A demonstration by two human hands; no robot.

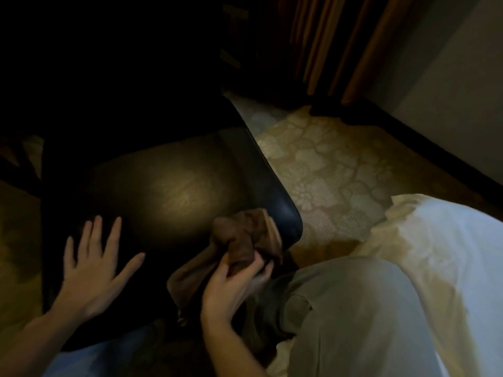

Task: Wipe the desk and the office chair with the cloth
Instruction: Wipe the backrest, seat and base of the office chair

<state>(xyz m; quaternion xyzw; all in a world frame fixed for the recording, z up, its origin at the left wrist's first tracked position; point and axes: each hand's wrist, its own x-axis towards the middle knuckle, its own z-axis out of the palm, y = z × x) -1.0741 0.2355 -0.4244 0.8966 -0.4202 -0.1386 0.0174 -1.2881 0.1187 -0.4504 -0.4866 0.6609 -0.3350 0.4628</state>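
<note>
The office chair's dark leather seat (168, 186) fills the middle of the view, lit by a dim patch of light. My left hand (92, 268) lies flat on the seat's near left part, fingers spread and straight. My right hand (231, 289) grips a bunched brown cloth (242, 238) at the seat's near right corner, thumb and fingers curled round its lower folds. Part of the cloth hangs down over the seat's front edge. The chair's back is lost in darkness at the upper left. No desk shows.
Patterned beige carpet (326, 172) lies right of the chair. A white bed cover (435, 254) and my grey trouser leg (353, 308) fill the lower right. Brown curtains (340, 44) and a pale wall (449, 91) with a dark skirting board stand behind.
</note>
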